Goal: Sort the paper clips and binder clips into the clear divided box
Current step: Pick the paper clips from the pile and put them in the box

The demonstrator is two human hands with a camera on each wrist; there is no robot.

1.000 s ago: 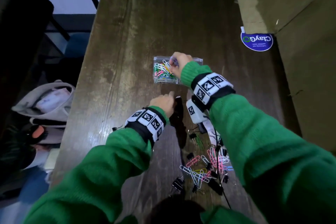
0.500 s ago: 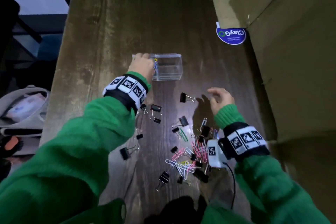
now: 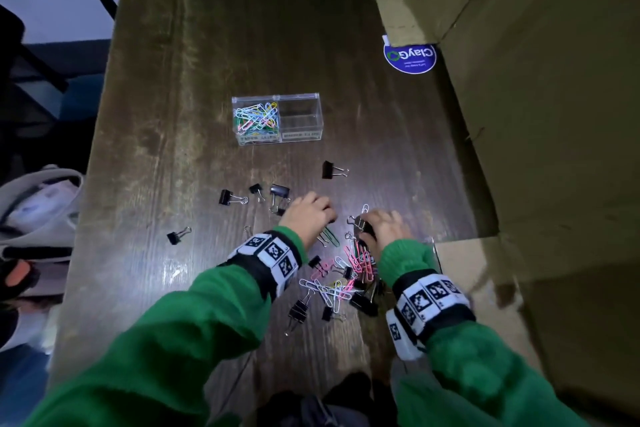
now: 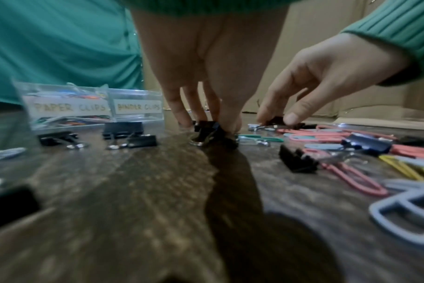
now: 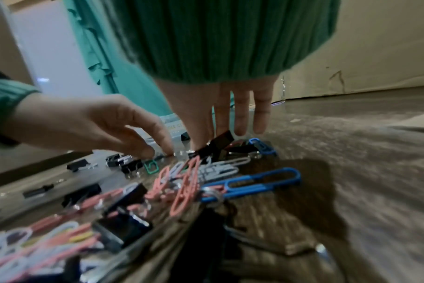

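Note:
The clear divided box (image 3: 302,98) stands on the dark wooden table, beyond both hands. Its left half, labelled paper clips (image 3: 258,118), holds several coloured ones; nothing shows in the right half, labelled binder clips (image 4: 139,107). My left hand (image 3: 328,216) pinches a small black binder clip (image 4: 209,132) lying on the table. Just to the right, my right hand (image 3: 363,230) pinches another black binder clip (image 5: 222,140) at the far end of the mixed pile (image 3: 341,276) of pink, white, blue and yellow paper clips and black binder clips.
Several loose binder clips (image 3: 278,192) lie left of my left hand, one (image 3: 332,170) nearer the box and one (image 3: 178,236) far left. Cardboard boxes (image 3: 519,97) with a blue round sticker (image 3: 409,57) line the right side. The table's left edge drops to a bag (image 3: 38,204).
One second ago my right hand was at the box, then my left hand was. Both hands have come back to the pile, and each now pinches a binder clip.

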